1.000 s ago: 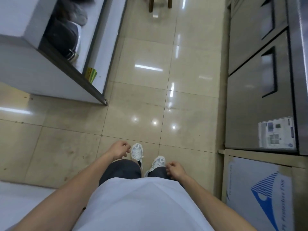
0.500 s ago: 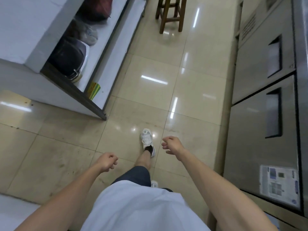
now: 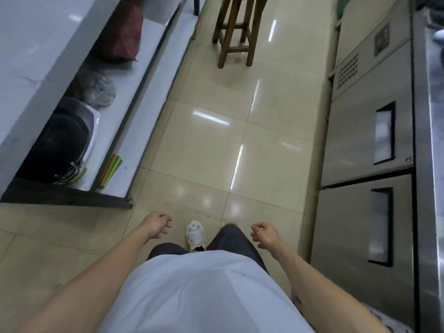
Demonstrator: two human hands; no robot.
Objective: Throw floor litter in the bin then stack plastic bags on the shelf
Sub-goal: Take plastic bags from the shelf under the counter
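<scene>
My left hand (image 3: 157, 224) hangs in front of my body with its fingers loosely curled and nothing in it. My right hand (image 3: 264, 233) is held the same way, empty, above my right thigh. To the left a low white shelf (image 3: 134, 116) runs under a counter. On it lie a clear plastic bag (image 3: 101, 91), a dark red bag (image 3: 123, 38), a black pan (image 3: 61, 147) and a green and yellow pack (image 3: 111, 168). No litter and no bin are in view on the beige tiled floor (image 3: 204, 152).
A wooden stool (image 3: 236, 30) stands ahead in the aisle. Steel fridge doors (image 3: 367, 140) line the right side. My white shoe (image 3: 195, 234) is on the tiles between my hands. The aisle between shelf and fridges runs forward.
I have walked forward along the aisle; the stool and shelf have come closer. My right hand has dropped back beside my thigh and my left hand has come forward.
</scene>
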